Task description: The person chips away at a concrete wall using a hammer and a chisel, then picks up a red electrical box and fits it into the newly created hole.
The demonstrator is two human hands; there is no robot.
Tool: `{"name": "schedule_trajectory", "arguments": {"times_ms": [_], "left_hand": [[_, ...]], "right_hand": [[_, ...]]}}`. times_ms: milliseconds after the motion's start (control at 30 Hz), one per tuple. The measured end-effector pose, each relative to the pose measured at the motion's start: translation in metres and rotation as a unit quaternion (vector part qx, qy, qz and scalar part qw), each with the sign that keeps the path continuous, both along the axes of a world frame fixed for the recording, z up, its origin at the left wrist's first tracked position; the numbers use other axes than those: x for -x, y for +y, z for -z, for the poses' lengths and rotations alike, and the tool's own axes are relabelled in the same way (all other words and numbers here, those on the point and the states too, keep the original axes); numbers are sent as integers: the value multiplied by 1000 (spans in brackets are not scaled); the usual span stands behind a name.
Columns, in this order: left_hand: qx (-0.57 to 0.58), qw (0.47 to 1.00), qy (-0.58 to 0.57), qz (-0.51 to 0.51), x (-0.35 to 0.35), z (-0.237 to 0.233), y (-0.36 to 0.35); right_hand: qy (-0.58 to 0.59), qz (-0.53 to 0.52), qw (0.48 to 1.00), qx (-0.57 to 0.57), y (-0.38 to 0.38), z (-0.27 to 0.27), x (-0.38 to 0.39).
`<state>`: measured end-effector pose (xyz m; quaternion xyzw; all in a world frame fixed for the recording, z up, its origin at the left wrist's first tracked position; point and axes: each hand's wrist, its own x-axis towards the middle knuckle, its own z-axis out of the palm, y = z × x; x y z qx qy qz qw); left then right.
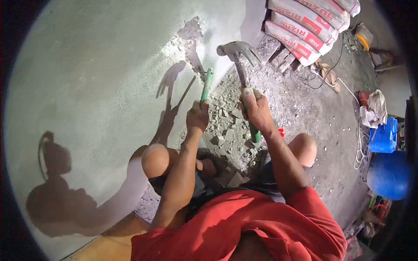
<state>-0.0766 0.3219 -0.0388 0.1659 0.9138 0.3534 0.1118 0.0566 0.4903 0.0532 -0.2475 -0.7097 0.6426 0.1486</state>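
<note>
My left hand [198, 115] grips a green-handled chisel [207, 83] whose tip rests against the plastered wall [96, 78] at a broken, chipped patch [189, 39]. My right hand [256, 108] holds a claw hammer [237, 52] with a green grip, its steel head raised just right of the chisel's top. I am squatting, both bare knees in view, in a red shirt. Broken plaster rubble [224, 126] lies on the floor between my knees and the wall.
Stacked cement sacks [309, 26] on wooden blocks stand at the upper right. Cables [359, 143], a blue container [385, 137], a blue round object [389, 174] and cloths lie along the right. The floor is dusty concrete. My shadow falls on the wall at left.
</note>
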Motion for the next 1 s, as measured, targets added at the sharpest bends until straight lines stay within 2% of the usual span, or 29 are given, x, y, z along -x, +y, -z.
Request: {"name": "schedule_trajectory", "arguments": {"times_ms": [100,133,167,267,333,500,567,700,733,800,833,867,900,967,1000], "left_hand": [[-16,999,-26,-9,1,0,5],[-51,998,31,6,6,9,4],[-52,998,31,2,7,14,2],[-31,999,-13,2,6,-1,3],[-3,999,38,35,5,-3,2],[75,997,-2,35,12,-17,2],[165,986,29,23,17,-16,4],[216,975,15,49,-2,-92,18],[255,966,15,26,-13,-115,26],[299,954,21,8,-13,-112,29],[234,970,42,54,-2,-85,19],[166,979,59,98,6,-65,11],[171,979,59,98,9,-55,9],[151,981,100,74,16,-48,12],[155,980,104,74,14,-52,13]], "right_hand": [[9,6,1000,29,1,10,-9],[2,2,1000,15,3,10,-13],[-5,-1,1000,2,3,10,-16],[10,13,1000,5,3,2,-22],[33,25,999,10,-1,-1,-26],[78,59,995,29,-9,23,-19],[76,70,993,63,-11,32,-15],[122,101,981,110,-18,45,-10],[137,97,981,99,-19,50,-8],[151,140,972,113,-39,73,3],[152,159,969,116,-52,90,11],[129,166,977,22,-66,121,28],[124,157,976,-87,-66,133,39],[109,169,930,-308,-65,154,62],[68,154,985,-36,-54,126,54]]}}
